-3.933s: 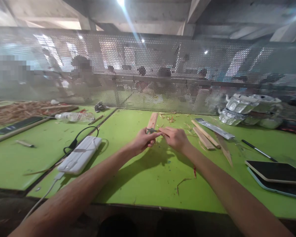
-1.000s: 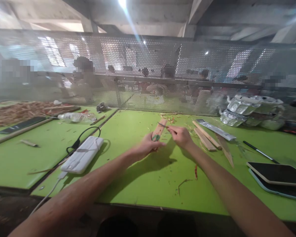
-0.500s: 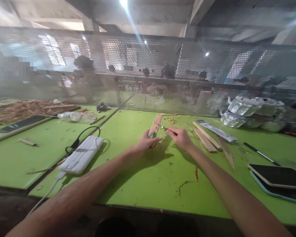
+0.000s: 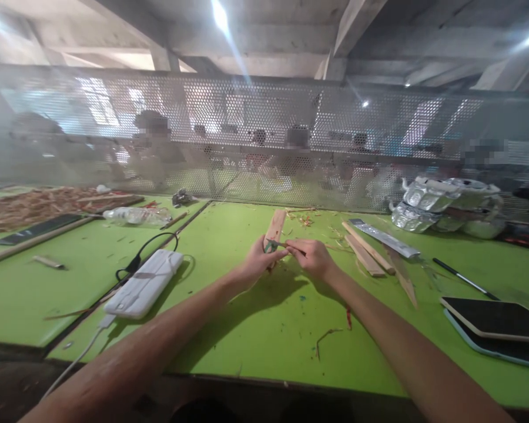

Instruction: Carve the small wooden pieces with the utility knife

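Note:
My left hand [image 4: 256, 262] is closed around the lower part of a narrow wooden slat [image 4: 275, 222], which tilts up off the green table. Green and red marks show on the slat's face beside my thumb. In my right hand [image 4: 314, 258] is a thin carving knife [image 4: 285, 244], pinched by its handle. Its tip meets the slat at the green mark, near my left thumb. Most of the handle is covered by my fingers, and the slat's lower end is partly hidden by my left hand.
On the right lie wooden strips [image 4: 364, 256], a metal ruler [image 4: 383, 237], a pen [image 4: 462, 276] and a tablet [image 4: 496, 318]. Foil-wrapped bundles [image 4: 441, 202] stand behind. Leftward are a white power bank [image 4: 144, 284], a plastic bottle [image 4: 136, 216] and wood shavings [image 4: 39, 205]. A perforated screen [image 4: 247, 147] borders the back.
My right hand has moved left and slightly down, bringing the knife tip from the slat's upper right edge to the green mark. My left hand keeps its hold.

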{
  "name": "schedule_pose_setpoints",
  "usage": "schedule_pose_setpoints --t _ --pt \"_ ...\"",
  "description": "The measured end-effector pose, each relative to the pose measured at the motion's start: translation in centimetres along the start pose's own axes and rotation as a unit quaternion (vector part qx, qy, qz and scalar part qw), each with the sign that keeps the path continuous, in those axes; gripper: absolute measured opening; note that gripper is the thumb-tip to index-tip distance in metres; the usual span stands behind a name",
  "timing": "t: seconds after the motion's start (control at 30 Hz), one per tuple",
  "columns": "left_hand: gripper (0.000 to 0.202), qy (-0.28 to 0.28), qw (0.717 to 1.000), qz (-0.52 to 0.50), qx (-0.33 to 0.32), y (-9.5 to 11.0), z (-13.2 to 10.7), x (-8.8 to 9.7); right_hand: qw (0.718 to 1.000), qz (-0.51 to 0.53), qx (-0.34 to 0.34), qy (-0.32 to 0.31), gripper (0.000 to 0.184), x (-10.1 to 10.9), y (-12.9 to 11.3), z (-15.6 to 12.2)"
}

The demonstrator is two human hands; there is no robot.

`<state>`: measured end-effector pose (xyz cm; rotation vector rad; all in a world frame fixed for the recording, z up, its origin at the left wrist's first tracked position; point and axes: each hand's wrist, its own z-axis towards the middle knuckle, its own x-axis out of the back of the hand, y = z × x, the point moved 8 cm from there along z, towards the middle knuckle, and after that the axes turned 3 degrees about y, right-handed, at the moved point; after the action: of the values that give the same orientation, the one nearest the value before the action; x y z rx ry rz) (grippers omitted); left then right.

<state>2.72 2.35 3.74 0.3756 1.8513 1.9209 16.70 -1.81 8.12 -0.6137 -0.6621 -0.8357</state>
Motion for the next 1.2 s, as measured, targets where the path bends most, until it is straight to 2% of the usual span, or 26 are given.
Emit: schedule_pose_setpoints --t 0.17,0.33,0.4,0.77,0.87,1.0,1.1,1.2 --pt "0.030 -0.016 1.000 0.012 0.017 -0.1 -0.1 -0.2 1.000 -0.020 -0.016 -0.012 0.031 -0.2 0.8 0.0" --pt "0.038 -0.040 0.999 0.032 0.018 -0.1 -0.6 -1.7 0.995 -0.066 -0.074 0.028 0.029 1.5 3.8 0.0" --pt "0.038 -0.043 0.998 0.038 0.026 -0.1 -0.7 -2.0 0.992 -0.086 -0.093 0.025 0.028 1.8 4.7 0.0" --pt "0.031 -0.030 0.995 -0.007 0.093 -0.8 -0.8 -1.6 0.989 -0.113 -0.092 -0.031 0.031 -0.6 5.4 0.4" --pt "0.029 -0.046 0.994 -0.003 0.096 -1.1 -1.3 -2.2 0.981 -0.123 -0.148 -0.033 0.032 -0.2 7.8 -0.2" --pt "0.030 -0.109 0.989 0.026 0.097 -1.1 -2.1 -3.4 0.963 -0.126 -0.239 -0.015 0.036 2.0 11.8 -1.8" --pt "0.025 -0.104 0.991 -0.001 0.087 -0.7 -1.7 -2.8 0.955 -0.057 -0.290 0.012 0.035 2.9 13.2 -2.6" --pt "0.027 -0.077 0.994 -0.004 0.074 -0.5 -0.8 -1.2 0.952 -0.004 -0.306 0.012 0.038 2.2 12.7 -2.3"
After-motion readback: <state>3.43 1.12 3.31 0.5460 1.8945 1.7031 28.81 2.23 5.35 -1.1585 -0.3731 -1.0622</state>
